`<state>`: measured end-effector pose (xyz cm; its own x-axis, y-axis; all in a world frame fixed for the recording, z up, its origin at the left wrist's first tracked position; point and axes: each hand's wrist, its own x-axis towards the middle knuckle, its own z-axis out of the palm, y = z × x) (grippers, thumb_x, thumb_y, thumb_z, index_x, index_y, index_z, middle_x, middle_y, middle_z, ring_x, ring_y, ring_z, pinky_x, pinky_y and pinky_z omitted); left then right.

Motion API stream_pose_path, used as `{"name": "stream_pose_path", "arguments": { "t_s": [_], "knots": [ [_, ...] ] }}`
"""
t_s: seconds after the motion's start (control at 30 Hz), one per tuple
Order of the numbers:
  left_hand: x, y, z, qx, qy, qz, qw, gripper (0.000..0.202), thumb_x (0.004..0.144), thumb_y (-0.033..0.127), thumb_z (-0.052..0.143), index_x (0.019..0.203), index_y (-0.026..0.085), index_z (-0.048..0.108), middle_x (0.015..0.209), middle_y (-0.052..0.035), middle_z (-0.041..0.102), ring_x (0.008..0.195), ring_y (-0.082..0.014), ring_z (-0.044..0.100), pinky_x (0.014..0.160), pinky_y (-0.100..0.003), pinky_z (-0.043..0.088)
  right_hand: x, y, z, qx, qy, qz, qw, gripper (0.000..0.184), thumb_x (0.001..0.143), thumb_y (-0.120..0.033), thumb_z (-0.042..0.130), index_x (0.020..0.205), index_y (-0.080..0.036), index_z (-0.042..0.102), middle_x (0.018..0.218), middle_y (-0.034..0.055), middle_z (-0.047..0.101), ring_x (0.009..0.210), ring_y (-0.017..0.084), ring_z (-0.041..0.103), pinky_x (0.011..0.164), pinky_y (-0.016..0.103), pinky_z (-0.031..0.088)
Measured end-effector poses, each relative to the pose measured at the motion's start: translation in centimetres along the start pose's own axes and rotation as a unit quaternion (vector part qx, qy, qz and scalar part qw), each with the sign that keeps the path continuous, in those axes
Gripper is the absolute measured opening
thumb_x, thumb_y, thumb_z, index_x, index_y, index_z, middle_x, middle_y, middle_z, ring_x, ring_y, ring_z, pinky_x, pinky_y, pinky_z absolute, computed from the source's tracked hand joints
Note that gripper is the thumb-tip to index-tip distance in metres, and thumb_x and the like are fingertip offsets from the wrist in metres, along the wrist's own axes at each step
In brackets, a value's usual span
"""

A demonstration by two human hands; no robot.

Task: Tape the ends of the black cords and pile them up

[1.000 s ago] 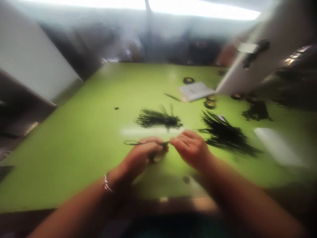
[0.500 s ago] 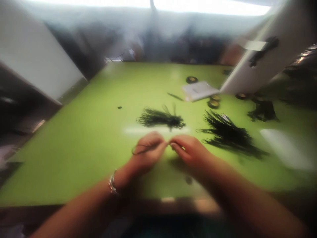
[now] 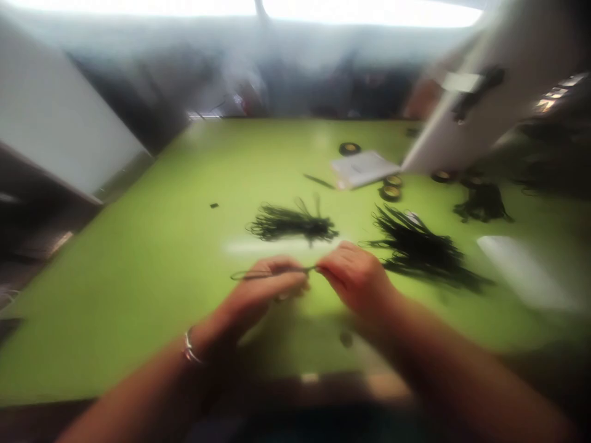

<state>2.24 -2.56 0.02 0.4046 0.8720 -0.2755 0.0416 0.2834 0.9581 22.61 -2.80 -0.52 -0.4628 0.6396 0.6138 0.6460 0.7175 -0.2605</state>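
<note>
Both of my hands meet over the near middle of a green table [image 3: 152,264]. My left hand [image 3: 263,292] is closed around a thin black cord loop [image 3: 252,274] that sticks out to the left. My right hand [image 3: 355,277] pinches the cord's other end, fingertips touching those of the left hand. A silver bracelet [image 3: 189,347] sits on my left wrist. The picture is blurred, so finer detail of the cord is unclear.
Behind my hands lie a small bundle of black cords [image 3: 290,223] and a bigger one [image 3: 420,249] to the right. Farther back are a white booklet [image 3: 362,168], dark tape rolls [image 3: 390,192], another cord clump [image 3: 482,203] and a white sheet [image 3: 521,271].
The cord loop, curled under my left hand half a second ago, now stretches out straight to the left. Both hands stay together in nearly the same spot.
</note>
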Motion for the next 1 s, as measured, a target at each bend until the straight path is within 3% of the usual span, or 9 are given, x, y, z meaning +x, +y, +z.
{"name": "stream_pose_path", "arguments": {
  "t_s": [0.13, 0.23, 0.4, 0.5, 0.6, 0.7, 0.8, 0.9, 1.0],
  "knots": [
    [-0.1, 0.2, -0.3, 0.005, 0.012, 0.002, 1.0, 0.022, 0.08, 0.037, 0.067, 0.077, 0.014, 0.069, 0.073, -0.007, 0.069, 0.066, -0.0167, 0.059, 0.061, -0.027, 0.042, -0.2, -0.2, 0.1, -0.069, 0.017, -0.051, 0.996, 0.02, 0.091, -0.01, 0.051, 0.077, -0.019, 0.063, 0.063, 0.0016, 0.06, 0.065, 0.015, 0.046, 0.064, 0.028, 0.041],
    [-0.2, 0.4, -0.2, 0.064, 0.057, 0.057, 0.995, 0.017, 0.08, 0.031, 0.068, 0.074, 0.015, 0.067, 0.071, -0.0041, 0.066, 0.068, -0.0156, 0.057, 0.063, -0.027, 0.042, -0.2, -0.3, 0.6, -0.021, 0.016, -0.035, 0.999, 0.016, 0.091, -0.013, 0.053, 0.081, -0.019, 0.064, 0.067, 0.0025, 0.064, 0.068, 0.016, 0.05, 0.067, 0.028, 0.044],
    [0.0, 0.1, 0.0, 0.206, 0.113, 0.237, 0.943, 0.009, 0.081, 0.02, 0.066, 0.072, 0.017, 0.066, 0.076, -0.0042, 0.062, 0.074, -0.0168, 0.057, 0.071, -0.029, 0.045, 0.4, -0.7, 0.5, 0.162, -0.047, 0.104, 0.98, 0.011, 0.091, -0.022, 0.055, 0.095, -0.019, 0.064, 0.086, 0.0039, 0.07, 0.078, 0.016, 0.06, 0.074, 0.028, 0.048],
    [0.1, -0.2, 0.0, 0.261, 0.075, 0.302, 0.914, 0.009, 0.084, 0.018, 0.061, 0.079, 0.019, 0.069, 0.082, -0.0056, 0.063, 0.077, -0.0171, 0.058, 0.074, -0.029, 0.046, 0.8, -1.0, -0.1, 0.257, -0.152, 0.2, 0.933, 0.024, 0.094, -0.023, 0.048, 0.074, -0.018, 0.061, 0.063, -0.0027, 0.06, 0.058, 0.01, 0.053, 0.058, 0.022, 0.043],
    [0.1, -0.2, 0.0, 0.284, 0.042, 0.332, 0.899, 0.009, 0.085, 0.017, 0.061, 0.082, 0.019, 0.069, 0.084, -0.0058, 0.062, 0.079, -0.0168, 0.058, 0.074, -0.029, 0.047, 1.1, -0.9, -0.5, 0.323, -0.183, 0.246, 0.896, 0.025, 0.091, -0.023, 0.05, 0.068, -0.017, 0.058, 0.058, -0.0049, 0.052, 0.055, 0.009, 0.047, 0.054, 0.02, 0.04],
    [0.0, 0.0, -0.2, 0.255, 0.019, 0.287, 0.923, 0.006, 0.082, 0.022, 0.066, 0.085, 0.019, 0.069, 0.087, -0.006, 0.063, 0.08, -0.0171, 0.058, 0.075, -0.029, 0.047, 1.1, -0.6, -0.6, 0.332, -0.17, 0.245, 0.895, 0.019, 0.089, -0.023, 0.053, 0.071, -0.017, 0.058, 0.062, -0.0043, 0.053, 0.059, 0.009, 0.048, 0.056, 0.02, 0.04],
    [-0.1, 0.5, -0.3, 0.155, -0.029, 0.138, 0.978, 0.018, 0.082, 0.032, 0.068, 0.093, 0.017, 0.069, 0.086, -0.0066, 0.067, 0.076, -0.0175, 0.06, 0.067, -0.028, 0.046, 0.8, -0.4, -0.3, 0.285, -0.117, 0.222, 0.925, 0.016, 0.087, -0.019, 0.055, 0.072, -0.018, 0.057, 0.063, -0.0037, 0.054, 0.06, 0.01, 0.049, 0.057, 0.021, 0.04],
    [-0.2, 0.9, -0.3, 0.06, -0.049, 0.035, 0.996, 0.023, 0.083, 0.036, 0.065, 0.087, 0.014, 0.07, 0.08, -0.0088, 0.069, 0.074, -0.0196, 0.061, 0.065, -0.029, 0.045, 0.4, -0.5, 0.1, 0.174, -0.025, 0.11, 0.978, 0.015, 0.089, -0.016, 0.055, 0.074, -0.018, 0.057, 0.068, -0.0005, 0.058, 0.066, 0.013, 0.049, 0.065, 0.025, 0.042],
    [-0.3, 1.0, -0.4, 0.015, -0.059, 0.042, 0.997, 0.03, 0.086, 0.037, 0.059, 0.074, 0.013, 0.071, 0.076, -0.0095, 0.068, 0.074, -0.0211, 0.062, 0.069, -0.031, 0.046, 0.1, -0.6, 0.2, 0.035, 0.035, -0.01, 0.999, 0.016, 0.091, -0.014, 0.053, 0.076, -0.019, 0.057, 0.066, 0.0014, 0.057, 0.067, 0.015, 0.045, 0.07, 0.03, 0.041]
  ]
}}
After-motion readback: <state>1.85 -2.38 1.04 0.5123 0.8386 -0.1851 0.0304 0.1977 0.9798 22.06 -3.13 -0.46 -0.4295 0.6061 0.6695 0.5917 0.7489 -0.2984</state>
